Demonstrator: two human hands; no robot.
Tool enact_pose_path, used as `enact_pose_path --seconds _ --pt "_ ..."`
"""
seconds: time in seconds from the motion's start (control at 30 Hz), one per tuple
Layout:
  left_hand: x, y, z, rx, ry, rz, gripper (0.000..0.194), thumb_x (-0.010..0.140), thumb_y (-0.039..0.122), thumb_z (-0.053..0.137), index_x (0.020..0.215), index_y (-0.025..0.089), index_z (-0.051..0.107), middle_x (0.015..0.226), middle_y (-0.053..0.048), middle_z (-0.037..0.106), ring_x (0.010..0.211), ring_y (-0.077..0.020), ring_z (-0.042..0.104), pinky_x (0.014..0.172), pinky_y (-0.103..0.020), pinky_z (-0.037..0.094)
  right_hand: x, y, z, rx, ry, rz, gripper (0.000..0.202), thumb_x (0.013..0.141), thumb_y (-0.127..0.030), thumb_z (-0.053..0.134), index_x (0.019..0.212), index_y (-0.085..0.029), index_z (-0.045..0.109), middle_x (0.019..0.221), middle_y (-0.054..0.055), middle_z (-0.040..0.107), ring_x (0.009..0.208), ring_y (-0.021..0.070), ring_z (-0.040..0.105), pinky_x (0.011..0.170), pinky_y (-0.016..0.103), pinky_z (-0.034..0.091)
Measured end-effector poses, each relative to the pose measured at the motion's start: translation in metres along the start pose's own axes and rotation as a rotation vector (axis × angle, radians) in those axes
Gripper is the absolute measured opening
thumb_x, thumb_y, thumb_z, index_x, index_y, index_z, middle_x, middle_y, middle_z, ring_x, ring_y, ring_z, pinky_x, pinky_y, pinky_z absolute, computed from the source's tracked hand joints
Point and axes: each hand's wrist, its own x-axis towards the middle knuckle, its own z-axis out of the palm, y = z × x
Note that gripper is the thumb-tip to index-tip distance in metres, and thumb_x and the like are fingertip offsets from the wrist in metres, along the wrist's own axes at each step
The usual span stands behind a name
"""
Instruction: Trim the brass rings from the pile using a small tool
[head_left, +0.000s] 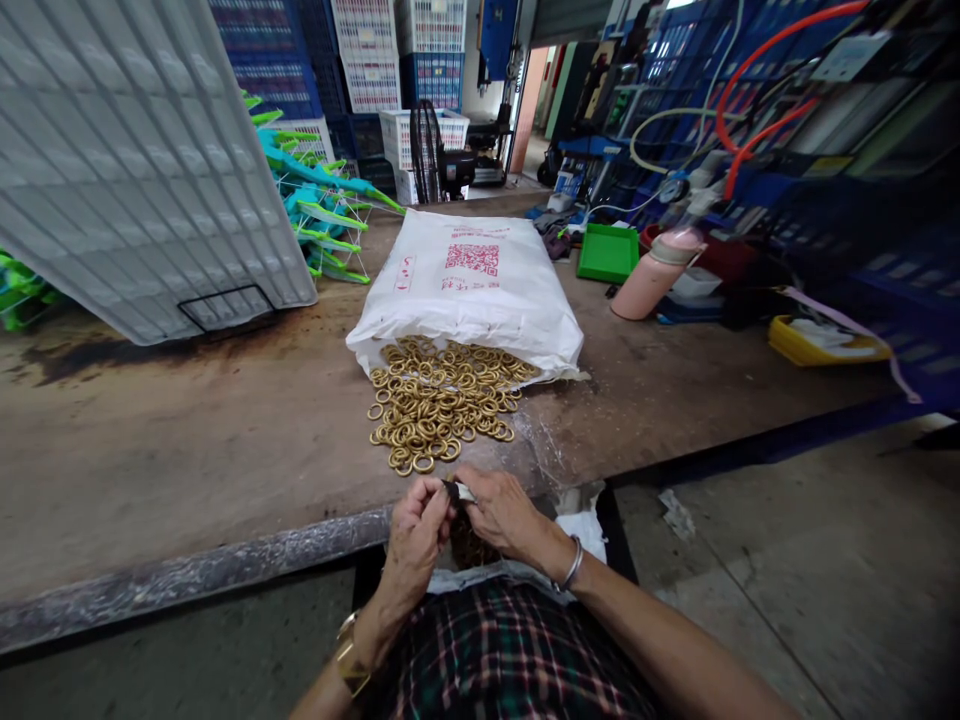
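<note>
My left hand (416, 535) and my right hand (506, 508) meet just off the table's front edge, both closed. The fingers of my right hand grip a small pale, flat piece (466, 493); its kind cannot be made out. The fingertips of my left hand are pinched at a small dark item next to it, mostly hidden. Beneath the hands, an open bag or container in the lap holds brownish pieces (471, 545), partly covered. Ahead of the hands, a heap of brass-coloured rings (435, 415) spills from the mouth of a white woven sack (465, 285) lying on the table.
The brown table (300, 430) has a worn front edge. On the left stand a large white crate (150, 170) and green-blue plastic parts (322, 205). To the right are a green tray (607, 252), a pink bottle (654, 278) and a yellow tray (821, 345). A fan (426, 155) stands behind.
</note>
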Motion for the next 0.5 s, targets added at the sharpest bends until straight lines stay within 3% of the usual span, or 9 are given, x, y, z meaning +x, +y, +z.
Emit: enact_pose_path --seconds 0.27,0.4,0.5 --pt "-0.009 0.005 0.003 -0.025 -0.006 0.019 0.043 0.069 0.057 0.063 0.065 0.018 0.047 0.05 0.008 0.043 0.039 -0.0035 0.032 0.037 -0.016 0.025 0.0 0.003 0.001 -0.088 -0.044 0.021 0.024 0.075 -0.013 0.042 0.096 -0.015 0.053 0.073 0.004 0.063 0.062 0.0158 0.053 0.056 0.027 0.024" --pt "-0.02 0.013 0.007 -0.089 -0.123 -0.006 0.039 0.072 0.052 0.064 0.065 0.017 0.051 0.049 0.006 0.046 0.039 -0.004 0.035 0.037 -0.016 0.027 0.003 0.017 -0.007 -0.119 0.03 0.137 0.025 0.079 -0.013 0.041 0.1 -0.015 0.054 0.072 0.004 0.063 0.062 0.0162 0.054 0.056 0.026 0.025" --pt "-0.018 0.016 0.008 -0.256 -0.138 -0.094 0.036 0.07 0.049 0.067 0.069 0.017 0.051 0.058 0.004 0.053 0.04 -0.0038 0.037 0.037 -0.017 0.028 0.008 0.032 -0.016 -0.098 0.17 0.259 0.023 0.08 -0.012 0.041 0.098 -0.017 0.054 0.075 0.005 0.064 0.065 0.0164 0.056 0.058 0.026 0.029"
